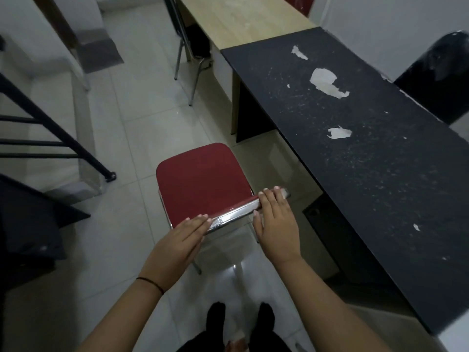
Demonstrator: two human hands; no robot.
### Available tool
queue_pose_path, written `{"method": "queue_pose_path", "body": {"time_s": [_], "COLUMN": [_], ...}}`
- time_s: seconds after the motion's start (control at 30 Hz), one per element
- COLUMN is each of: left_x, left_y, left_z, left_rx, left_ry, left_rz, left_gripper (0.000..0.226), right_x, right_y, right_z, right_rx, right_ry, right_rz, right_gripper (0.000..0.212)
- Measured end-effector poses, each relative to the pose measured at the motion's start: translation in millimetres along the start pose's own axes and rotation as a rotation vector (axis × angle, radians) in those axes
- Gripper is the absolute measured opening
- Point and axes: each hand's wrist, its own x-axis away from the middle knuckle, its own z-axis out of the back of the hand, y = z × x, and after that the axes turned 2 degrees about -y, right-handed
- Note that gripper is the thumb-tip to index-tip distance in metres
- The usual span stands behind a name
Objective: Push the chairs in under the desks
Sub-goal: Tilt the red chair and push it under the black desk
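Observation:
A red chair (203, 179) with a chrome back rail stands on the tiled floor, left of the black desk (368, 153) and outside it. My left hand (182, 237) lies flat on the left end of the rail, fingers straight. My right hand (275, 222) rests on the right end of the rail, fingers extended over its top. Farther back, a second chair (186, 52) with chrome legs sits partly under the light wooden desk (243, 19).
A black stair railing (50, 128) and steps fill the left side. A dark bin-like object (436, 72) stands at the black desk's far right. A dark box (322, 232) sits under the black desk. My feet (238, 318) are on the tiles behind the chair.

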Motion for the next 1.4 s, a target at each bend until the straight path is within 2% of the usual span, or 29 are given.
{"method": "queue_pose_path", "body": {"time_s": [0.1, 0.2, 0.33, 0.47, 0.6, 0.77, 0.87, 1.03, 1.13, 1.27, 1.4], "left_x": [9, 3, -6, -11, -7, -1, 4, 17, 26, 37, 41], "left_y": [15, 43, 77, 75, 68, 66, 62, 61, 57, 46, 39], "left_z": [-13, -25, -42, -55, -54, -40, -32, -24, -20, -21, -17], "left_rx": [-0.018, -0.118, -0.262, -0.276, -0.259, -0.125, -0.094, -0.010, 0.025, 0.121, 0.131], "left_ry": [0.052, 0.076, 0.044, 0.102, 0.160, 0.165, 0.133, 0.232, 0.238, 0.200, 0.189], "left_rz": [0.115, 0.308, 0.526, 0.593, 0.561, 0.536, 0.461, 0.349, 0.277, 0.239, 0.113], "left_gripper": [0.045, 0.066, 0.063, 0.061, 0.054, 0.048, 0.047, 0.042, 0.040, 0.049, 0.058], "right_x": [10, 8, -8, -22, -15, 2, 13, 48, 74, 106, 126], "right_y": [2, 16, 41, 53, 52, 39, 37, 30, 21, 2, -10], "right_z": [3, 9, 12, 6, 1, 1, 1, 6, 10, 14, 15], "right_rx": [0.039, 0.099, 0.120, 0.095, 0.024, -0.030, -0.015, 0.028, 0.043, 0.060, 0.110], "right_ry": [-0.067, -0.136, -0.207, -0.213, -0.122, -0.054, -0.048, -0.006, 0.035, 0.096, 0.151], "right_rz": [0.010, 0.121, 0.265, 0.350, 0.341, 0.227, 0.186, 0.106, 0.040, -0.083, -0.168], "right_gripper": [0.052, 0.055, 0.052, 0.049, 0.040, 0.042, 0.044, 0.047, 0.047, 0.045, 0.045]}}
